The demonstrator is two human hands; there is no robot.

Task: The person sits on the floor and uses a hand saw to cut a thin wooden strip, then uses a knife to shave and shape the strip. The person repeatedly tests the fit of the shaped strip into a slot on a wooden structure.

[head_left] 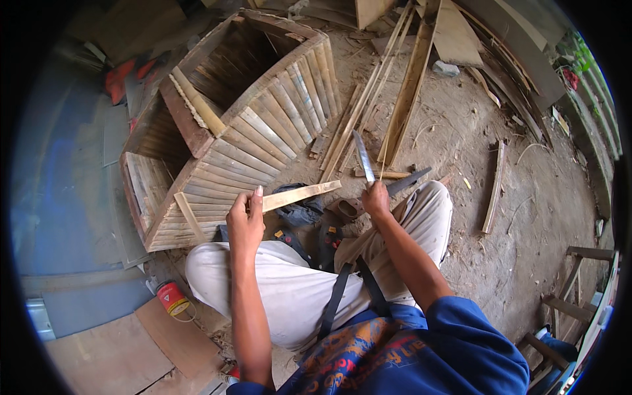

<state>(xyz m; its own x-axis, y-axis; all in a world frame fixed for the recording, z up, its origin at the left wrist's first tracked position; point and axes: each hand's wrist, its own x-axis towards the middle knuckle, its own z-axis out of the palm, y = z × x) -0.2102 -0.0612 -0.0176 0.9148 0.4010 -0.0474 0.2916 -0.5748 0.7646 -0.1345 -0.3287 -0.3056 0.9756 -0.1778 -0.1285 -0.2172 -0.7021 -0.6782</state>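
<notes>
My left hand is closed on one end of a flat, pale bamboo slat, which points to the right above my lap. My right hand grips a long-bladed knife, its blade pointing up and away from me. Slat and blade are apart. A dark saw-like blade lies beside my right knee, its other end hidden behind my right hand. Just beyond the slat stands a wooden frame faced with a row of bamboo slats.
Long split bamboo pieces lie on the dirt floor ahead. A dark plastic bag sits near my feet. One curved strip lies at right. A red and yellow can stands at left, near boards. Wooden rungs stand far right.
</notes>
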